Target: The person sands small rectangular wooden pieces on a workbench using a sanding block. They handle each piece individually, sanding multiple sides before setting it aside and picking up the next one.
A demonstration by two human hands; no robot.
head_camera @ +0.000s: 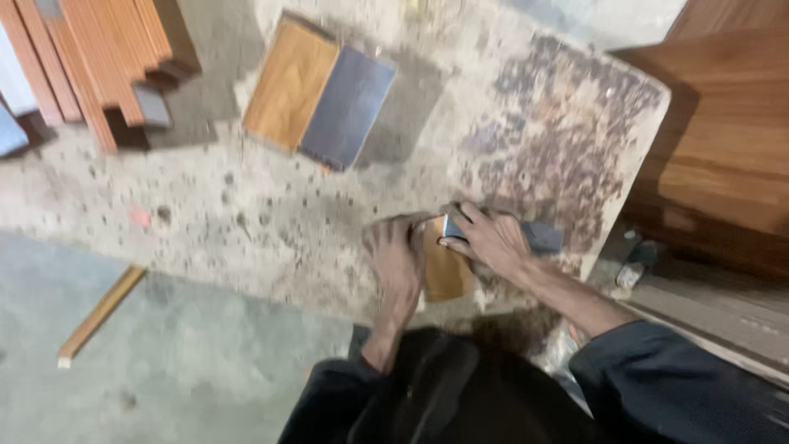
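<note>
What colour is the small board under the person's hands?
Honey-brown wood grain; the small board shows best in the head view, lying under both hands.

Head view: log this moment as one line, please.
left hand: pressing small wood panel | right hand: gripping grey block at panel's top edge | surface: stained worktable | motion blur present

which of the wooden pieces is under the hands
The small tan board at the slab's near edge, between both hands; the other tan board lies far off, untouched.
</note>
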